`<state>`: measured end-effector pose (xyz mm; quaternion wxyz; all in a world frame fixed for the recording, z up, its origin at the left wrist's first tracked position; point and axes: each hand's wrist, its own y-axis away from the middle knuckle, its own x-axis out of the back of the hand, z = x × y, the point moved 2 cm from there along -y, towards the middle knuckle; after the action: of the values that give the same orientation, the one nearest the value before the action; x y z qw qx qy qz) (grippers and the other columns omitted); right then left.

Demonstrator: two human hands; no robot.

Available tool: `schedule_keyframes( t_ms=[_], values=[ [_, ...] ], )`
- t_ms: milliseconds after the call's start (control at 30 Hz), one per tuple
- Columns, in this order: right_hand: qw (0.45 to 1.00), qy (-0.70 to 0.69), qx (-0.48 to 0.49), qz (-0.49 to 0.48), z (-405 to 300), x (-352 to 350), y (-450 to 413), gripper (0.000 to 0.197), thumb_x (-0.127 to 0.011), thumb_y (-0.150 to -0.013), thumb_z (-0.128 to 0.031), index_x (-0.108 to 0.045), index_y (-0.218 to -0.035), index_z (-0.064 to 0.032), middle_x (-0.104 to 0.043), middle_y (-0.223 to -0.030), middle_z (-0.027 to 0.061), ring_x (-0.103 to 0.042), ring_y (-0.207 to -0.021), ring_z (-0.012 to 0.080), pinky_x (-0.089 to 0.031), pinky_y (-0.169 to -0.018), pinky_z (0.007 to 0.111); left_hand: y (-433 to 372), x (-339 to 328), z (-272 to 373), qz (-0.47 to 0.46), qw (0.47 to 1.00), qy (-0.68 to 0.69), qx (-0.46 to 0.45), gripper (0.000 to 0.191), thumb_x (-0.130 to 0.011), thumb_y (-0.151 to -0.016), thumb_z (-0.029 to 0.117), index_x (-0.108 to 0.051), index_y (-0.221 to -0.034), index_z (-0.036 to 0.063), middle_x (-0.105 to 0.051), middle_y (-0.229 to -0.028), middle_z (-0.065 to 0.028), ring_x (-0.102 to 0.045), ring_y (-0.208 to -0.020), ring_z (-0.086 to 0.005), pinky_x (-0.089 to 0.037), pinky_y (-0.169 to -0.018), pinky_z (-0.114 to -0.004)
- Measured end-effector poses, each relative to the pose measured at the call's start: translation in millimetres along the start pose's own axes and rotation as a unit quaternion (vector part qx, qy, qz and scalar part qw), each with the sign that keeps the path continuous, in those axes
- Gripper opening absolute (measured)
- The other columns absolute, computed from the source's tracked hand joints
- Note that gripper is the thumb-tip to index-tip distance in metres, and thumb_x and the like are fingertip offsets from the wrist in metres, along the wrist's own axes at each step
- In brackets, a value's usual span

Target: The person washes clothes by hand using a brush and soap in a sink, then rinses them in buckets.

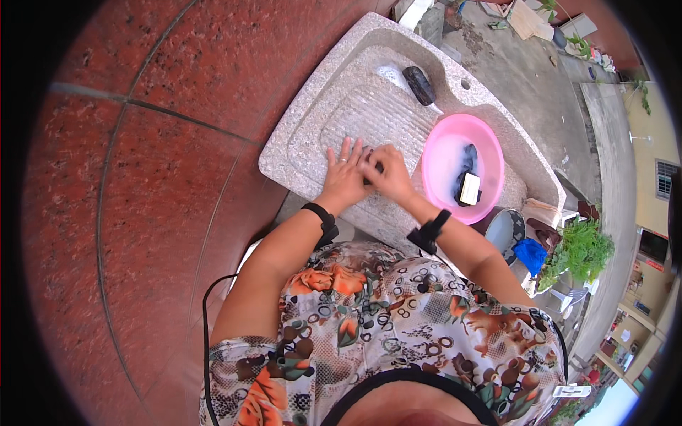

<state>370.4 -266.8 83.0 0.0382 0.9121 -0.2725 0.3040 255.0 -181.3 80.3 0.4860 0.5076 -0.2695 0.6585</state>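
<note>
My left hand [343,175] lies on the ribbed washboard of a speckled stone sink [314,101], its fingers spread at the edge of a small dark cloth [367,165]. Over the same cloth is my right hand [388,170], fingers curled and gripping it; the hand hides much of the cloth. To the right, a pink plastic basin [434,202] holds cloudy water, dark wet cloth [469,160] and a pale bar of soap [470,189]. A dark scrubbing brush [419,85] rests near the sink's far side beside white suds [391,74].
A red tiled wall [160,160] borders the sink on the left. Right of the basin are a round basin with a patterned rim [505,231], a blue plastic bag [530,256] and a green leafy plant [578,247]. The sink's rim has a round hole.
</note>
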Motion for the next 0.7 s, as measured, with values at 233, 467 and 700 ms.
schedule_keyframes(
  t_ms=[233,467,700],
  values=[
    [0.975,0.199,-0.066,0.072,31,-11,-62,0.028,-0.067,-0.08,-0.035,-0.065,-0.075,-0.0075,-0.062,-0.087,0.0134,-0.058,-0.087,0.0347,-0.044,-0.074,0.047,-9,-3,1,-0.01,1.0,-0.026,-0.003,0.077,-0.057,-0.085,0.057,-0.042,-0.143,0.0093,-0.019,-0.159,-0.0124,-0.009,-0.147,-0.0366,-0.006,-0.112,-0.065],
    [0.994,0.046,0.096,0.0,-25,1,5,0.026,-0.069,-0.077,-0.03,-0.065,-0.073,-0.0043,-0.063,-0.083,0.0173,-0.059,-0.08,0.0354,-0.047,-0.072,0.045,5,-2,-5,-0.045,0.998,-0.054,-0.008,0.082,-0.057,-0.085,0.052,-0.031,-0.148,0.0087,-0.019,-0.158,-0.0161,-0.008,-0.147,-0.0368,-0.005,-0.111,-0.066],
    [0.984,0.137,-0.034,0.113,28,-4,-51,0.024,-0.068,-0.079,-0.027,-0.062,-0.069,-0.0073,-0.062,-0.09,0.0134,-0.058,-0.083,0.036,-0.044,-0.07,0.047,-6,4,6,-0.059,0.997,-0.039,-0.011,0.076,-0.059,-0.085,0.052,-0.042,-0.142,0.0047,-0.02,-0.158,-0.0141,-0.01,-0.147,-0.0355,-0.009,-0.111,-0.066]
  ],
)
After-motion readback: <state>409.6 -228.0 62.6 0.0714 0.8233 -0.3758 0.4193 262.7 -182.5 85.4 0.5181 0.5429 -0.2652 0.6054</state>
